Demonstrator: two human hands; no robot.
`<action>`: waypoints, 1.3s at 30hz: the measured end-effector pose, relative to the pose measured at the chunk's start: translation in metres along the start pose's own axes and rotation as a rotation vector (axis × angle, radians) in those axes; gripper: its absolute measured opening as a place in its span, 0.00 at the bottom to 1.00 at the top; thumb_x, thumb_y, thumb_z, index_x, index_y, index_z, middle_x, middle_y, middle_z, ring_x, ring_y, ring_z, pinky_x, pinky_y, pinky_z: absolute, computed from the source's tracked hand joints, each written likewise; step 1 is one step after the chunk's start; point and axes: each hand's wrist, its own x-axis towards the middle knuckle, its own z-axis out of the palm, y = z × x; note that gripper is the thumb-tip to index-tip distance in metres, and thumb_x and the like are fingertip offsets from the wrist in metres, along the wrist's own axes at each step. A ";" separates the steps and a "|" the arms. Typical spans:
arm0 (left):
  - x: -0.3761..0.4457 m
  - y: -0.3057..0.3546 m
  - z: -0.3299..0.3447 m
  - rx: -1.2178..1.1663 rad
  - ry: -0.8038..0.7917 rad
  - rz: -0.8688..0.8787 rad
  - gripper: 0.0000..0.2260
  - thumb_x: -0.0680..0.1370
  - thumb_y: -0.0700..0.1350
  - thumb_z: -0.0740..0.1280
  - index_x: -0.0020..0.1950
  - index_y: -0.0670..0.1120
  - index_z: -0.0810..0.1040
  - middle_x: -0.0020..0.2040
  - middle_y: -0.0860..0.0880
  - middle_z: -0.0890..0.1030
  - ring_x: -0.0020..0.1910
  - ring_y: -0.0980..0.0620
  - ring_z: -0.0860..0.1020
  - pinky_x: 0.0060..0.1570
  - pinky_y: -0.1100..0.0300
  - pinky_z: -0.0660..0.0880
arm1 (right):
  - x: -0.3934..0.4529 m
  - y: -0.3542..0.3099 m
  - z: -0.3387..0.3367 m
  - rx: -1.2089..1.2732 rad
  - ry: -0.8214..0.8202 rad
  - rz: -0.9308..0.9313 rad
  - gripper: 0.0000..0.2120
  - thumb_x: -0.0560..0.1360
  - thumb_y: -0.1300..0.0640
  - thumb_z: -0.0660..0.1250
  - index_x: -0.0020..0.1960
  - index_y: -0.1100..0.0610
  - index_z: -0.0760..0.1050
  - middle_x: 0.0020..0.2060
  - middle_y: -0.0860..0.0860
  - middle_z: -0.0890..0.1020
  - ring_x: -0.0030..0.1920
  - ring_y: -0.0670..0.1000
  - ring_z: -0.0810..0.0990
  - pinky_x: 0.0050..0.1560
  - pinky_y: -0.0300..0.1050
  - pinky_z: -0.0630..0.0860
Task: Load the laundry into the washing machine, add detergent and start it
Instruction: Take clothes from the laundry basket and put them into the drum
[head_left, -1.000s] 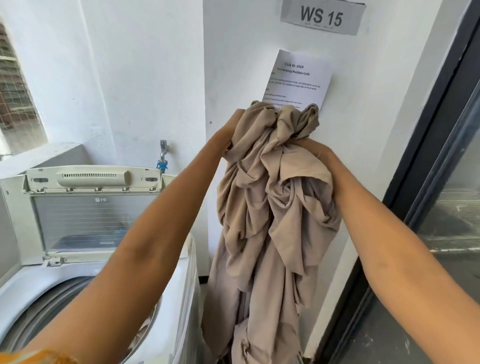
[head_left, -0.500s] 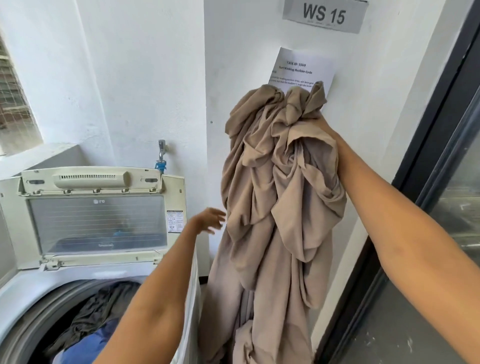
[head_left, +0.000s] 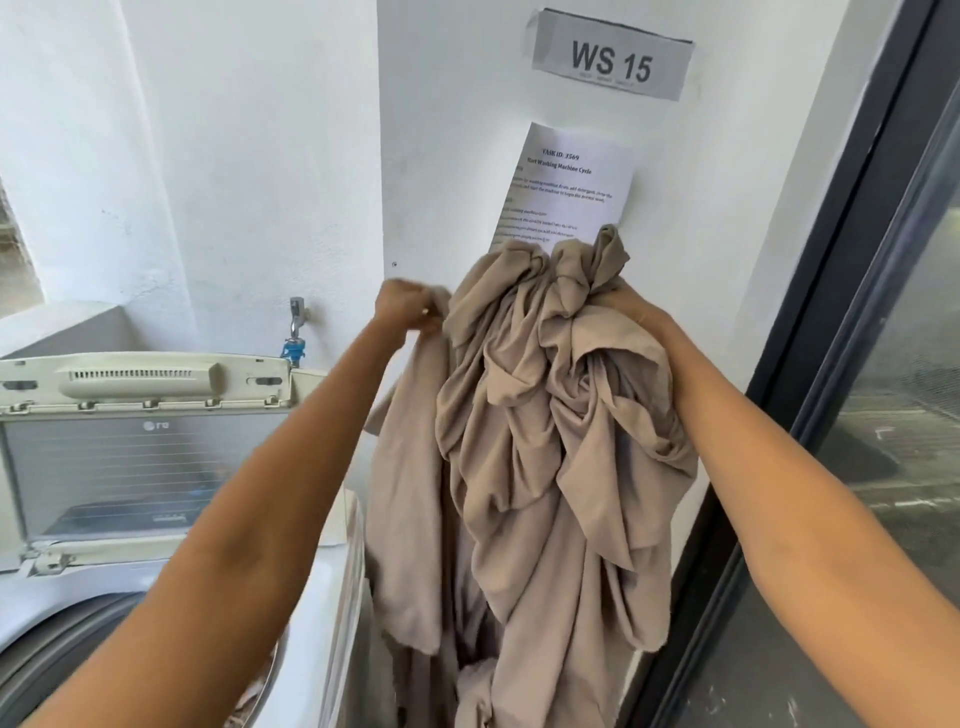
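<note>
A large crumpled beige cloth (head_left: 540, 457) hangs in the air to the right of the washing machine, its lower end trailing out of view. My right hand (head_left: 641, 325) grips its bunched top from the right. My left hand (head_left: 408, 309) is closed on a fold at its upper left edge and pulls that part sideways. The white top-load washing machine (head_left: 332, 587) stands at the lower left with its lid (head_left: 140, 447) raised upright. My left forearm covers most of the drum opening (head_left: 57, 644).
A white wall with a printed sheet (head_left: 569, 187) and a grey "WS 15" sign (head_left: 610, 57) is right behind the cloth. A water tap (head_left: 296, 327) sticks out behind the machine. A dark-framed glass door (head_left: 893, 364) runs down the right side.
My left hand, which had let go and dropped low beside the machine, has risen and gripped the cloth's upper left edge. My right hand has lowered the bunched top a little.
</note>
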 end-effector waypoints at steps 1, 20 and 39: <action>-0.004 0.023 0.006 -0.014 -0.051 0.052 0.15 0.71 0.33 0.69 0.24 0.44 0.78 0.27 0.48 0.77 0.23 0.56 0.73 0.27 0.64 0.74 | -0.002 -0.004 0.006 -0.033 -0.010 0.023 0.07 0.69 0.66 0.65 0.39 0.57 0.70 0.35 0.51 0.75 0.35 0.45 0.77 0.46 0.36 0.74; -0.028 0.095 0.026 0.283 -0.292 0.450 0.07 0.74 0.36 0.70 0.49 0.35 0.82 0.34 0.56 0.82 0.33 0.67 0.76 0.38 0.73 0.74 | 0.017 -0.021 0.028 -0.199 -0.016 0.263 0.16 0.78 0.74 0.56 0.40 0.54 0.68 0.38 0.44 0.72 0.31 0.32 0.76 0.45 0.28 0.74; -0.041 -0.085 0.008 0.168 0.059 -0.060 0.05 0.74 0.42 0.66 0.41 0.44 0.81 0.36 0.44 0.79 0.38 0.50 0.76 0.37 0.54 0.75 | -0.010 -0.022 -0.012 -0.194 0.193 0.197 0.16 0.77 0.74 0.57 0.64 0.69 0.68 0.37 0.44 0.75 0.28 0.29 0.75 0.36 0.24 0.72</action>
